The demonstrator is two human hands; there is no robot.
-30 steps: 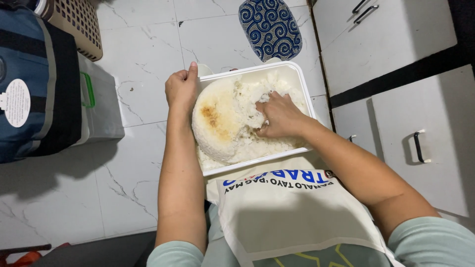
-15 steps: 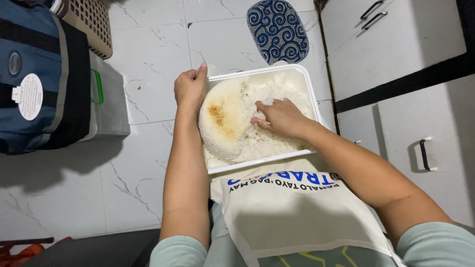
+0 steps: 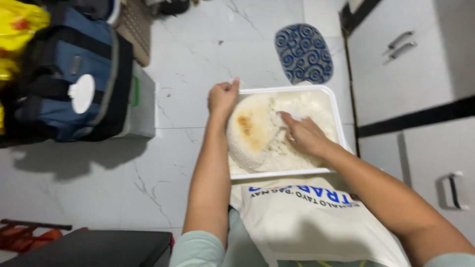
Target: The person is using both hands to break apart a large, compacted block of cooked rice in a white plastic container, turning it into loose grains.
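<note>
The left hand (image 3: pixel 223 98) reached forward with its arm straight, fingers pinching the white tray's (image 3: pixel 338 114) far left corner on the tiled floor, while the right hand (image 3: pixel 304 134), fingers bent, dug into the cooked rice (image 3: pixel 257 136) mounded inside it.

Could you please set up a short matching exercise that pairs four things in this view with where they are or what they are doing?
Things:
1. left hand
2. right hand
3. blue patterned mat
4. blue and black bag

Places or states:
A. lying on the floor beyond the far end of the container
B. gripping the rim of the white container
C. standing at the left, on a grey box
D. pressed into the white rice

Pairs: 1-B, 2-D, 3-A, 4-C
</note>
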